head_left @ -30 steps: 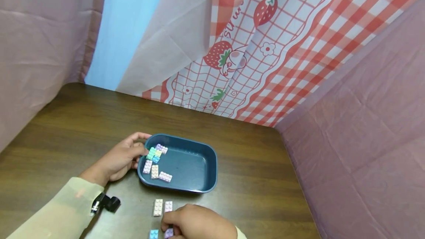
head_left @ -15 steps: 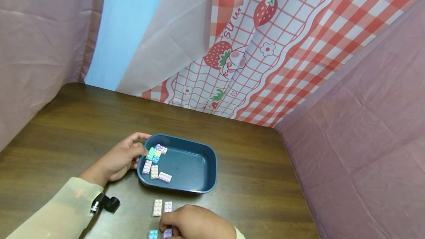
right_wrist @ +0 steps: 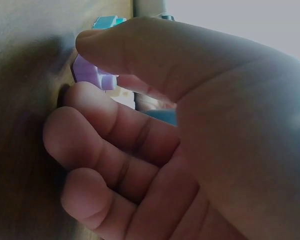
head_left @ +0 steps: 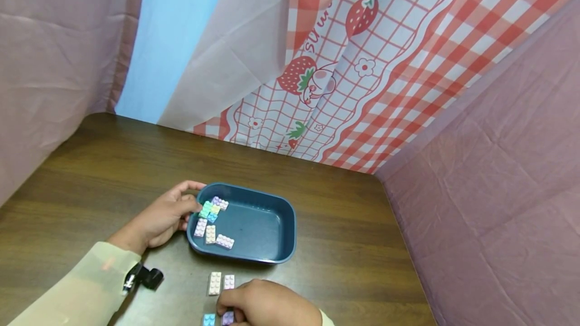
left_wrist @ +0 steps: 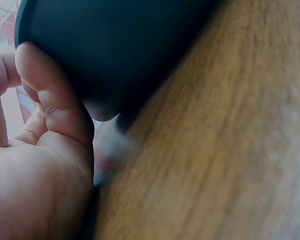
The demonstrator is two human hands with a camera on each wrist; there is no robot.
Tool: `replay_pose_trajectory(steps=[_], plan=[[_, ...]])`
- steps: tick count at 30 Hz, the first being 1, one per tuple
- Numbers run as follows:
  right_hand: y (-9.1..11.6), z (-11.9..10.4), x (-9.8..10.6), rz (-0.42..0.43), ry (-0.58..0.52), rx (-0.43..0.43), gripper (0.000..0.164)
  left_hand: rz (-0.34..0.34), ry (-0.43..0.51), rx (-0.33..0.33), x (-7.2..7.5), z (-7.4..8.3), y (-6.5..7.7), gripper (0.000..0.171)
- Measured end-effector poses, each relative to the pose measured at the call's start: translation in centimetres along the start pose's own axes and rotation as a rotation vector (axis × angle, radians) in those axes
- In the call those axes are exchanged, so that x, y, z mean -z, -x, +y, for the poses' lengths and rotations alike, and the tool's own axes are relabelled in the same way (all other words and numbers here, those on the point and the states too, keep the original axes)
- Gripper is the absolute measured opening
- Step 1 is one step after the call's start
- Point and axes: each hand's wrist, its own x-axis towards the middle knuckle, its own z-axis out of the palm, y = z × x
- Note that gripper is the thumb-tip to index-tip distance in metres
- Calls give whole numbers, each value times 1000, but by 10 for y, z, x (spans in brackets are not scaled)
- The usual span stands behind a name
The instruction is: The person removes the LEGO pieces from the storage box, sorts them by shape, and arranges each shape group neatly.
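My left hand [head_left: 167, 215] grips the left rim of a dark blue plastic tray [head_left: 258, 230], its thumb over the edge. Inside the tray's left side lie several pastel toy building bricks, among them a green brick [head_left: 206, 209], a cream brick [head_left: 210, 234] and a pale pink brick [head_left: 225, 241]. In front of the tray, my right hand [head_left: 272, 303] pinches a purple brick [right_wrist: 87, 72] low at the tabletop, between thumb and fingers. Beside it are a blue brick [head_left: 209, 319], a second cream brick [head_left: 215, 283] and another pale pink brick [head_left: 229, 281]. The hand partly covers the purple brick.
The wooden table [head_left: 344, 245] extends around the tray. A strawberry-print checked cloth [head_left: 317, 89] hangs along its back edge, and plain pinkish curtains [head_left: 498, 165] stand at both sides. A black camera mount [head_left: 147, 276] sits at the left wrist.
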Motion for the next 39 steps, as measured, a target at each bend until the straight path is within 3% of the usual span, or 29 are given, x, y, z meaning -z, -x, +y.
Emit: replay_pose_trajectory(steps=[39], plan=[[2, 2, 0, 20, 3, 22, 27, -2, -9, -7, -1, 0, 1, 64]])
